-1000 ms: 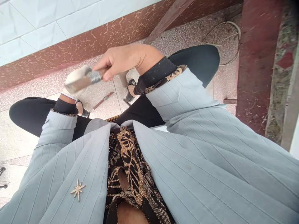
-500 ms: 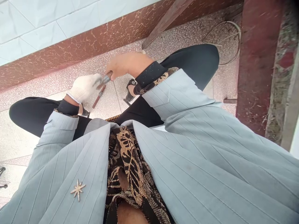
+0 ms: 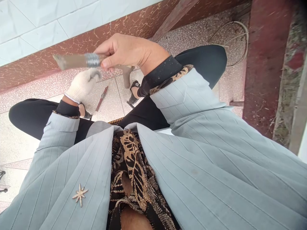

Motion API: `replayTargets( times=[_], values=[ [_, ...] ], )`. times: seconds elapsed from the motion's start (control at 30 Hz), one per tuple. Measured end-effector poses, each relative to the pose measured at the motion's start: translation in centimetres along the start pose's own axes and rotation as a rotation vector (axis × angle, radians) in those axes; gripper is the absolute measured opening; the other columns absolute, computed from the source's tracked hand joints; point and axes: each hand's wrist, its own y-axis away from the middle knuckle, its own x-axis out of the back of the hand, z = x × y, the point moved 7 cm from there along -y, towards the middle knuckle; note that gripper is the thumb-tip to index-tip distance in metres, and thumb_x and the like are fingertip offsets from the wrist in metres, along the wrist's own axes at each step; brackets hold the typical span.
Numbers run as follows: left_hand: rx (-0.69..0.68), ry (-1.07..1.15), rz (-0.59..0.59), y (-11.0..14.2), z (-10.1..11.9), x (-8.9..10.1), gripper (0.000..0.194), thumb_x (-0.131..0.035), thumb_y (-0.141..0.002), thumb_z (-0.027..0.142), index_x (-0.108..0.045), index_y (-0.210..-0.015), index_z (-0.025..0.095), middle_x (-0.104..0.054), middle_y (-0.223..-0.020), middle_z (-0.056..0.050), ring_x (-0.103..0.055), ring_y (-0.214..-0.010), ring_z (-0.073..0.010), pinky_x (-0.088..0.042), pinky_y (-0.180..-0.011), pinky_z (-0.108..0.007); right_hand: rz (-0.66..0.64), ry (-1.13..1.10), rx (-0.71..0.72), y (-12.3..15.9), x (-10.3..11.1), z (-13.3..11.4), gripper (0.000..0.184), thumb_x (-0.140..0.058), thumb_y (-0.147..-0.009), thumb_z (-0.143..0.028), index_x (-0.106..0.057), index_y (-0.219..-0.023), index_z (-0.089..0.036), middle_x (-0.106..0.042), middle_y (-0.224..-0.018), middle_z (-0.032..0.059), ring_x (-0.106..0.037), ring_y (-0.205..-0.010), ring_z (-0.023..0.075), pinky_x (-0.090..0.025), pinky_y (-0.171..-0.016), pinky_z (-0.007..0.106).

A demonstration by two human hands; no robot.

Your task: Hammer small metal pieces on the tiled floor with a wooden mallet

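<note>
In my bare right hand (image 3: 127, 51) is a brown wooden stick (image 3: 72, 61) with silver wire wound tightly round its middle. The stick points left, its far end blurred by motion. A brown piece (image 3: 126, 76) shows below and beyond the hand; I cannot tell whether it joins the stick. My left hand (image 3: 81, 84), in a white knitted glove with greyish fingertips, sits just below the stick with its fingers curled in. What they hold, if anything, is hidden. A thinner reddish-brown stick (image 3: 102, 98), also wire-bound, lies on the floor tiles between my feet.
Ahead stands a white tiled wall with a brown marbled skirting (image 3: 79, 44). A slanted wooden leg (image 3: 174, 19) reaches down near it. Pale cable (image 3: 246, 41) lies looped on the right, beside a dark red post (image 3: 266, 70). My crossed dark-trousered legs frame the floor.
My right hand has lifted the wire-wound stick up and turned it to point left. The gloved left hand has come away from the stick's end, shifting slightly left.
</note>
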Motion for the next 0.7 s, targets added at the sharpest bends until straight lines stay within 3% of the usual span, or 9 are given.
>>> replayTargets(
  times=[0.07,0.13,0.2,0.3,0.4,0.5,0.6,0.7],
  values=[
    [-0.001,0.006,0.031,0.1,0.4,0.1,0.038,-0.042,-0.104,0.030,-0.076,-0.120,0.025,-0.081,-0.115,-0.008,-0.075,-0.115,-0.0272,-0.058,-0.100,-0.040,0.297,-0.093,-0.045,0.2,2.0,0.4,0.050,-0.060,-0.094,-0.051,-0.075,-0.129,-0.018,-0.078,-0.111,0.0069,-0.071,-0.096,0.0161,-0.047,-0.078,0.029],
    [-0.028,-0.011,0.015,0.3,1.0,0.1,0.036,-0.045,-0.101,0.029,-0.077,-0.117,0.026,-0.082,-0.114,-0.007,-0.076,-0.113,-0.0274,-0.057,-0.102,-0.041,0.512,-0.095,-0.118,0.5,3.4,1.2,0.056,-0.049,-0.103,-0.054,-0.068,-0.141,-0.019,-0.078,-0.127,0.0095,-0.074,-0.106,0.0174,-0.049,-0.079,0.027],
    [-0.060,-0.041,-0.014,0.6,1.7,0.0,0.036,-0.046,-0.102,0.030,-0.077,-0.119,0.029,-0.083,-0.116,-0.005,-0.075,-0.113,-0.0273,-0.056,-0.104,-0.040,0.617,-0.033,-0.213,0.5,4.3,2.2,0.052,-0.044,-0.110,-0.047,-0.064,-0.146,-0.015,-0.077,-0.131,0.0116,-0.074,-0.107,0.0165,-0.052,-0.081,0.024],
    [-0.066,-0.095,-0.005,1.0,2.2,0.4,0.037,-0.045,-0.104,0.034,-0.076,-0.124,0.033,-0.083,-0.119,-0.003,-0.075,-0.115,-0.0263,-0.055,-0.106,-0.040,0.610,0.140,-0.354,0.2,4.7,3.4,0.044,-0.049,-0.112,-0.029,-0.066,-0.146,-0.008,-0.076,-0.125,0.0140,-0.071,-0.098,0.0141,-0.055,-0.083,0.024],
    [-0.064,-0.156,0.016,1.3,2.4,0.9,0.038,-0.043,-0.106,0.036,-0.075,-0.127,0.031,-0.082,-0.121,-0.003,-0.075,-0.113,-0.0258,-0.054,-0.105,-0.041,0.449,0.515,-0.481,-0.1,3.9,3.5,0.045,-0.048,-0.113,-0.024,-0.066,-0.148,-0.002,-0.072,-0.134,0.0189,-0.070,-0.110,0.0188,-0.056,-0.095,0.030],
    [-0.053,-0.232,0.004,1.4,2.4,1.0,0.038,-0.043,-0.106,0.039,-0.075,-0.126,0.031,-0.082,-0.121,-0.005,-0.075,-0.114,-0.0290,-0.053,-0.103,-0.043,0.170,0.767,-0.544,-0.4,1.9,4.0,0.041,-0.059,-0.109,-0.021,-0.072,-0.144,-0.003,-0.071,-0.137,0.0223,-0.067,-0.126,0.0295,-0.051,-0.109,0.041],
    [-0.012,-0.276,0.009,1.5,2.2,1.4,0.042,-0.041,-0.104,0.040,-0.076,-0.126,0.031,-0.081,-0.122,-0.007,-0.074,-0.116,-0.0325,-0.052,-0.102,-0.048,-0.180,0.754,-0.567,-0.5,-1.1,5.5,0.023,-0.078,-0.096,-0.015,-0.085,-0.116,-0.007,-0.077,-0.103,0.0114,-0.071,-0.106,0.0263,-0.051,-0.104,0.040],
    [0.064,-0.248,0.035,1.6,1.9,2.4,0.048,-0.036,-0.105,0.043,-0.074,-0.132,0.031,-0.080,-0.127,-0.004,-0.070,-0.118,-0.0287,-0.050,-0.105,-0.048,-0.478,0.650,-0.553,-0.1,-3.7,6.3,0.021,-0.079,-0.096,-0.013,-0.087,-0.115,-0.012,-0.065,-0.070,-0.0017,-0.062,-0.076,0.0153,-0.050,-0.090,0.032]
  ],
)
